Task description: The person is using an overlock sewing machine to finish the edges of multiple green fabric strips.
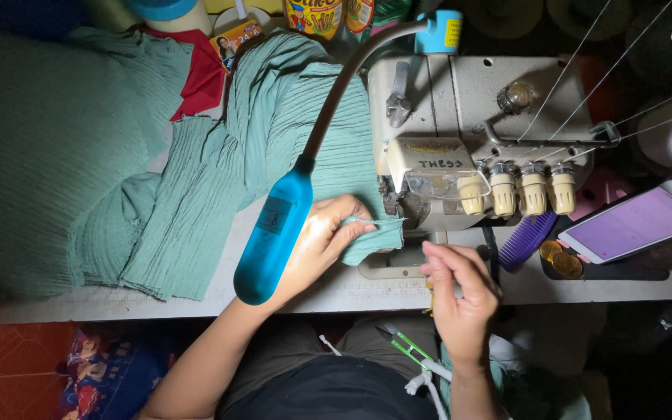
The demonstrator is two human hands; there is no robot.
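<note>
Here the corner of the green crinkled fabric (274, 148) is pinched by the closed fingers of the left hand (322, 241), just beside the overlock machine (460, 148). The right hand (460, 292) is held near the table edge (336, 295), fingertips curled together; what is gripped cannot be told. Little open room remains between the hands.

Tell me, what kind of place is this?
It looks like a small sewing workspace, maybe at home. A cream overlock sewing machine with thread tension knobs sits on the table, green pleated fabric is piled beside it, and the left hand holds the cloth at the machine under a blue gooseneck lamp.
</note>
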